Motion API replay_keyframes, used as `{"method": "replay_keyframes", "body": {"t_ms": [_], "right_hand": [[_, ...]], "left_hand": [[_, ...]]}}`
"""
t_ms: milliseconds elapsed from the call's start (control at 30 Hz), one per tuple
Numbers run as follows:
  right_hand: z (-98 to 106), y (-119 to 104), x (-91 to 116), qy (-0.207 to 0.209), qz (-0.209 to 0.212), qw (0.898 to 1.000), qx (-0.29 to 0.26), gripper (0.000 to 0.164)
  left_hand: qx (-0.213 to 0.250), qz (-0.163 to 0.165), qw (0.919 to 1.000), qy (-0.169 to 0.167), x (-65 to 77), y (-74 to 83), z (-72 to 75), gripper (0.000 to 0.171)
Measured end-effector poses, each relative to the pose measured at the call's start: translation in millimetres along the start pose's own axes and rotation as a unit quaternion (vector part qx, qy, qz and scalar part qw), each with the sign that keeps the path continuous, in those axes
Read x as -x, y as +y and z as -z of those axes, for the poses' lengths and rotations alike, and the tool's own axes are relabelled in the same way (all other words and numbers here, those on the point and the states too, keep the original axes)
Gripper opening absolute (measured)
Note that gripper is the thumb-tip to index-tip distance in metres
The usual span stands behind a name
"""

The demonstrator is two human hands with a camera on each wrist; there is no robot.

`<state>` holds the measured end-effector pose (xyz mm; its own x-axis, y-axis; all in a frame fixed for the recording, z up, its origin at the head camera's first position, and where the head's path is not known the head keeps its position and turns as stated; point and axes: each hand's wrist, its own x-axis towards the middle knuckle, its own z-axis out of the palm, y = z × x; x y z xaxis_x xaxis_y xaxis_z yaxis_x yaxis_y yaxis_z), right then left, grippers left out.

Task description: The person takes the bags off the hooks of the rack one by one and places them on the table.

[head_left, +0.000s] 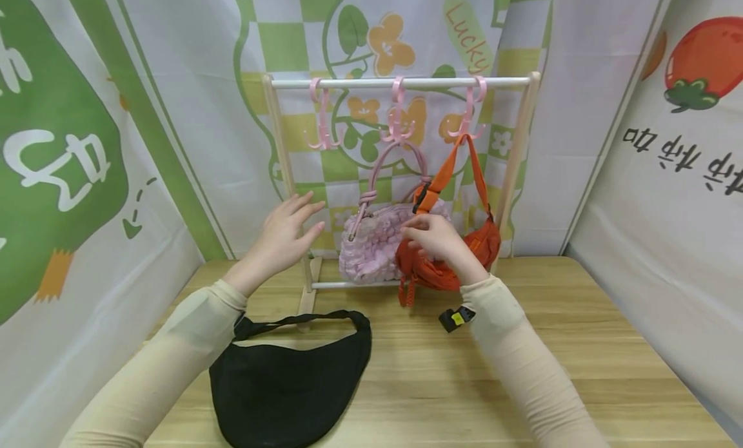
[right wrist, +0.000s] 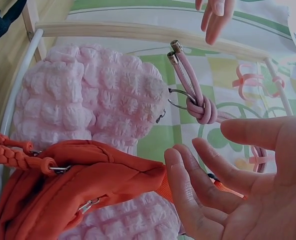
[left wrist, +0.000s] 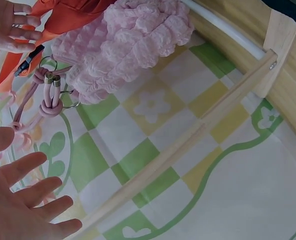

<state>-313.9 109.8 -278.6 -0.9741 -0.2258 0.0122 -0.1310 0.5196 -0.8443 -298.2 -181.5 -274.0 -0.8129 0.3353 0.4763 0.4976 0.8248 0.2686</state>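
Note:
In the head view, a pink puffy handbag (head_left: 371,245) hangs by its knotted handle from the middle hook (head_left: 398,122). Partly in front of it, an orange-red bag (head_left: 432,272) hangs by its strap from the right hook (head_left: 466,119). My right hand (head_left: 434,236) is just in front of the orange bag, fingers loosely bent and holding nothing, as its bare palm (right wrist: 248,200) shows in the right wrist view. Left of the pink bag, my left hand (head_left: 288,230) is raised with fingers spread and nothing in it. A black bag (head_left: 284,387) lies flat on the table below.
The rack has a white top rail (head_left: 360,84) and wooden posts (head_left: 515,158). A third pink hook (head_left: 322,122) hangs at its left with no bag. A small black piece with a yellow patch (head_left: 457,319) shows beside the right sleeve. Printed cloth (head_left: 191,61) encloses the wooden table (head_left: 557,351).

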Motion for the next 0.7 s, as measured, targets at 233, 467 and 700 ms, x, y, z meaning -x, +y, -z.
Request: {"method": "replay_keyframes", "body": {"t_ms": [233,467,700], "right_hand": [[5,-2,-1,-0.013,0.004,1.0,-0.003,0.036],[11,-3,-2,-0.022,0.012,1.0,-0.008,0.039],[9,-6,-6,0.008,0.006,1.0,0.011,0.036]], "left_hand": [[-0.017,-0.02,0.9997,-0.001,-1.8,2.5,0.8,0.048],[-0.024,-0.043,0.9987,-0.006,-5.0,2.1,1.3,0.049],[-0.029,-0.064,0.9975,-0.004,-8.9,1.6,2.1,0.048]]}}
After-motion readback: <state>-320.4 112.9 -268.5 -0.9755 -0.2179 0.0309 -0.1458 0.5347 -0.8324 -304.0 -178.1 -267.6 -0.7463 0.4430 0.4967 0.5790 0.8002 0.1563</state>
